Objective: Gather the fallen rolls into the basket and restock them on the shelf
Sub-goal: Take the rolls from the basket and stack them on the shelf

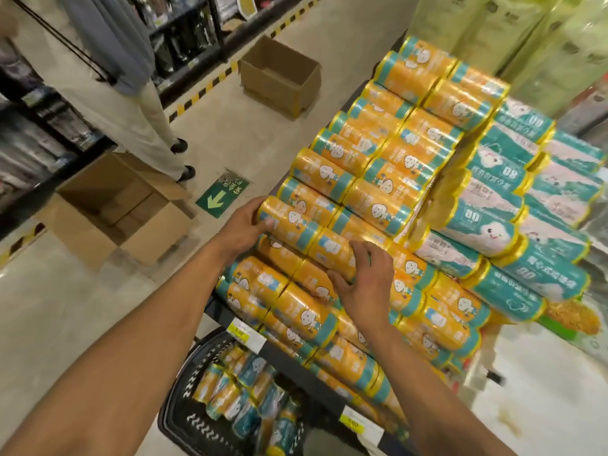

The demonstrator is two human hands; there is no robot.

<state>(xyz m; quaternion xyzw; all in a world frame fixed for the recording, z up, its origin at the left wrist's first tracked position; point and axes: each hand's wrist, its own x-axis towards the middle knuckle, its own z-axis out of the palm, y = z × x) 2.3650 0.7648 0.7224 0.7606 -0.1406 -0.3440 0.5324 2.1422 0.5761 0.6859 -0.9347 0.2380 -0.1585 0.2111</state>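
Observation:
Orange rolls with teal bands are stacked in rows on the shelf [296, 355], with teal-and-white rolls [487, 222] stacked to their right. My left hand [243, 227] grips the left end of one orange roll pack [291, 222] at the stack's front. My right hand [365, 281] holds the neighbouring orange roll [332, 250] just right of it, fingers curled over it. Below the shelf edge, a black basket [187, 399] on the floor holds several orange and teal rolls [237, 390].
Two open cardboard boxes stand on the floor, one at left [125, 209] and one farther back [279, 77]. A person in light trousers [131, 103] stands at the left by dark shelving. A green floor arrow sign [222, 194] lies ahead. Yellow price tags [245, 332] line the shelf edge.

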